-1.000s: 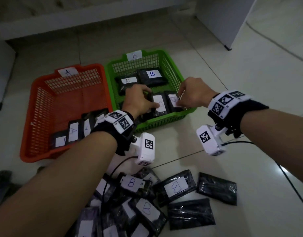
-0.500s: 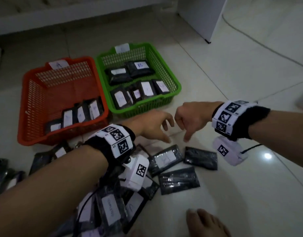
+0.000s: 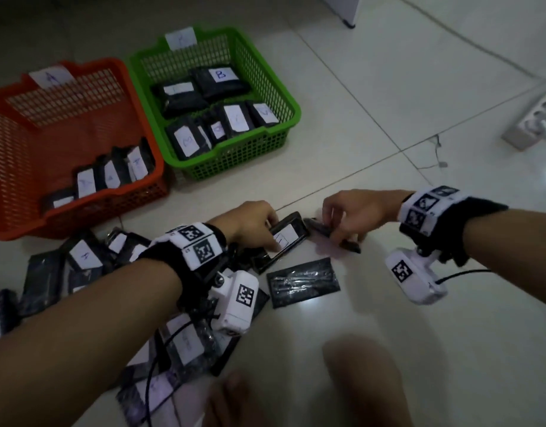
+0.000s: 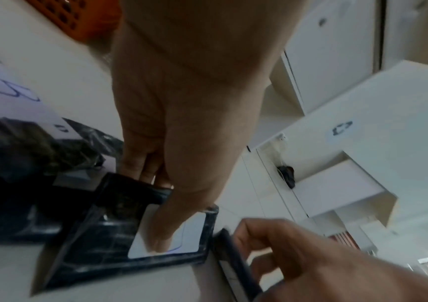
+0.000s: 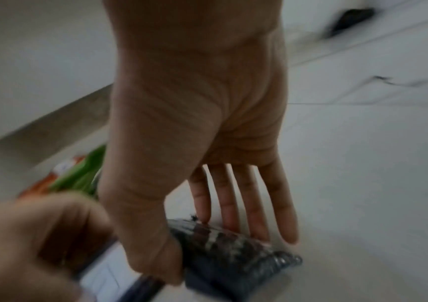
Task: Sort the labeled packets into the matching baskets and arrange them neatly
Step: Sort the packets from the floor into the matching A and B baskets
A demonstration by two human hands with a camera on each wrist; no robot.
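Observation:
An orange basket [image 3: 111,201] tagged A and a green basket [image 3: 234,155] tagged B stand side by side on the floor, each with labeled black packets lined up inside. In front of them my left hand [image 3: 265,229] pinches a black packet [image 3: 288,237] by its end, thumb on the white label [image 4: 189,235], fingers behind the far edge. My right hand [image 3: 342,232] grips a second dark packet [image 5: 233,251] tipped up on its edge, thumb in front and fingers behind; its label is hidden. The two packets nearly touch.
A heap of labeled black packets [image 3: 80,257] lies at the lower left, under my left forearm. One packet [image 3: 302,282] lies label-down below the hands. My bare foot [image 3: 358,380] is at the bottom. A power strip [image 3: 536,118] lies far right.
Both hands have come out of the green basket and down to the floor. Half a second ago they hovered without anything; now each holds a packet.

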